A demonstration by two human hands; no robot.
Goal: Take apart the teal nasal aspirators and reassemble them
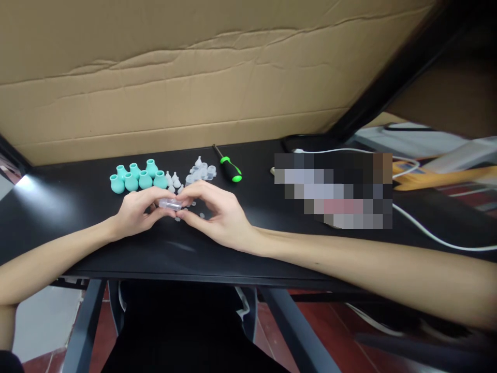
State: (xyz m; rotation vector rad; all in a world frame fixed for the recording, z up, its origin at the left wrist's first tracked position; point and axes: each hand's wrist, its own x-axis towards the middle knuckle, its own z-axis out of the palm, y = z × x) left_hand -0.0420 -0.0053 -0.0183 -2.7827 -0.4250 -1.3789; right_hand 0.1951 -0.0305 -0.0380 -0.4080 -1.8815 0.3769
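Between my two hands is a small clear plastic tube (pixel 170 204), lying level above the black table. My left hand (pixel 137 211) pinches its left end with thumb and fingers. At the right end, the fingertips and thumb of my right hand (pixel 215 212) close on it too. Just behind my hands stand several teal rubber bulbs (pixel 145 179) with open necks. Beside them are several small white pointed nozzles (pixel 176 180) and a pile of translucent plastic caps (pixel 201 172). A few tiny clear discs (pixel 202 215) lie by my right fingers, partly hidden.
A green and black screwdriver (pixel 231 168) lies behind my right hand. Further right are a pixelated object (pixel 334 191) and a white cable (pixel 427 230). A cardboard wall (pixel 194 98) closes off the back of the black table (pixel 128 259).
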